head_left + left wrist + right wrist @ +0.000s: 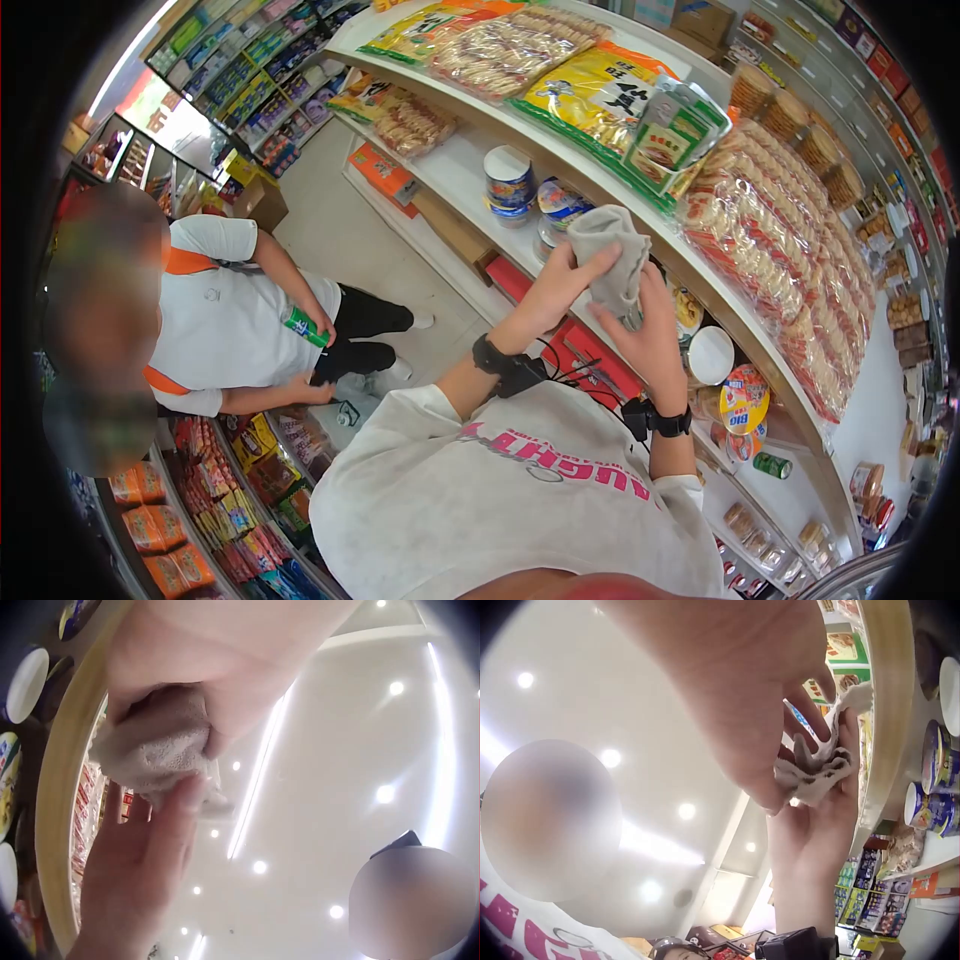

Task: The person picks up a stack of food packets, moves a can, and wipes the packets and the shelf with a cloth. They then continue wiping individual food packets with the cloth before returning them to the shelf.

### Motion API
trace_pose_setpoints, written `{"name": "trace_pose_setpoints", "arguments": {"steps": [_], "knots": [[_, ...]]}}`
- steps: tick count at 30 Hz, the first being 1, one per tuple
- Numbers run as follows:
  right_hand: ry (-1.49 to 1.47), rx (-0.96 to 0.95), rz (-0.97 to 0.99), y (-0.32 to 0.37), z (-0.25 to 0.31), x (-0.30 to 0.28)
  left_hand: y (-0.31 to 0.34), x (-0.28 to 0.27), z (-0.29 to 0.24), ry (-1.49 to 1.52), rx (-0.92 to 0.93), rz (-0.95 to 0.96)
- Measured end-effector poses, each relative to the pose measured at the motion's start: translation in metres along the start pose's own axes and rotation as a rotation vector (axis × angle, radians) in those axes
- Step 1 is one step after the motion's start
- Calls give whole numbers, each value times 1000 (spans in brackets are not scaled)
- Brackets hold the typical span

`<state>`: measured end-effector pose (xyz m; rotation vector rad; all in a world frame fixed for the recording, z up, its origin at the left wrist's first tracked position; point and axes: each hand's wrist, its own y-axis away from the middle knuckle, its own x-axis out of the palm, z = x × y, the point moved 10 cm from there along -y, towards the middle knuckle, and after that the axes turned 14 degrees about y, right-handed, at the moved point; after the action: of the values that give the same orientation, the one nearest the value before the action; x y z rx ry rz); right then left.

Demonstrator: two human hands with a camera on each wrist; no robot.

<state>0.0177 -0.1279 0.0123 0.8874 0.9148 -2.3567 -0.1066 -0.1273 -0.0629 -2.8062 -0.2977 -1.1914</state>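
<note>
A crumpled grey cloth (608, 250) is bunched between both hands, in front of the edge of a white shelf. My left hand (560, 287) grips it from the left, thumb lying across its front. At its lower right side my right hand (652, 325) holds the cloth, with the thumb pressed against it. In the left wrist view the folded cloth (161, 746) sits beneath the left palm, which hides part of it. The right wrist view shows loose folds of the cloth (817, 776) between the two hands.
The shelf top bears bagged snacks (770, 220) and a yellow-green package (590, 95). Below stand instant noodle cups (509, 180), a bowl labelled BIG (745, 398) and a green can (772, 465). At left another person (245, 300) holds a green can (305, 326). Stocked racks (235, 490) stand behind.
</note>
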Motion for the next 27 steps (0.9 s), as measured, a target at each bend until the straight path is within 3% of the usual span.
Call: {"name": "trace_pose_setpoints", "arguments": {"steps": [3, 5, 9, 12, 15, 18, 21, 24, 27], "knots": [[-63, 43, -48, -2, -12, 6, 14, -3, -18, -198, 42, -86], [-74, 58, -140, -4, -15, -8, 18, -5, -24, -129, -11, -129], [-136, 157, -138, -3, -17, -13, 14, -13, -18, 6, 109, -80], [-163, 155, -99, -2, -23, -12, 16, 1, -23, 47, 81, -53], [-99, 34, -72, -4, -11, -20, 18, 2, -14, 28, 24, -31], [-38, 15, -237, -2, -16, -34, 20, 9, -10, -203, -15, 71], [-129, 33, -247, -1, -25, -38, 22, 22, -6, -168, -62, 106], [-275, 306, -72, 9, -45, -26, 17, 34, -12, -241, -40, 139], [-401, 375, -171, 15, -63, -31, 2, 33, -6, -333, -44, 185]]}}
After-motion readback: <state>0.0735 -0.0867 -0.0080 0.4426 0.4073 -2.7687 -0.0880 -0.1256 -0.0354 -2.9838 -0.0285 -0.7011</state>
